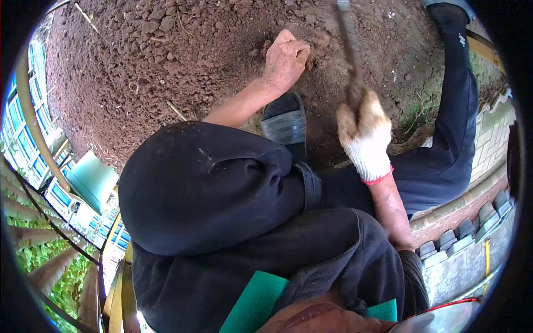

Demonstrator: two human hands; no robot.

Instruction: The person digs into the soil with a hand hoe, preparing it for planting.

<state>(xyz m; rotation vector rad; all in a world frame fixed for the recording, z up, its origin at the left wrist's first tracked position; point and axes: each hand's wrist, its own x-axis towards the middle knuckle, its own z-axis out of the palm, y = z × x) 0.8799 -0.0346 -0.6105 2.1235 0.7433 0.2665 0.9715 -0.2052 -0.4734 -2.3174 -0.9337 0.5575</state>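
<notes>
My bare left hand (286,60) is closed, its fingers curled down against the brown soil (205,55). What those fingers hold, if anything, is hidden. To its right, my right hand (365,130) wears a white knitted glove with soiled fingers and a red cuff. It is closed round one end of a long, narrow, dirt-covered hand tool (348,44). The tool points away from me over the soil and has a pale piece at its far end. Blur hides its exact kind. A dark sandal (284,130) on my foot lies between the two hands.
Loose crumbly soil rises on the left; smoother ground lies on the right. My outstretched leg (458,111) borders the right side. Beyond it are a paved strip (491,139) and a row of grey blocks (466,230). A pale green panel (91,180) stands at left.
</notes>
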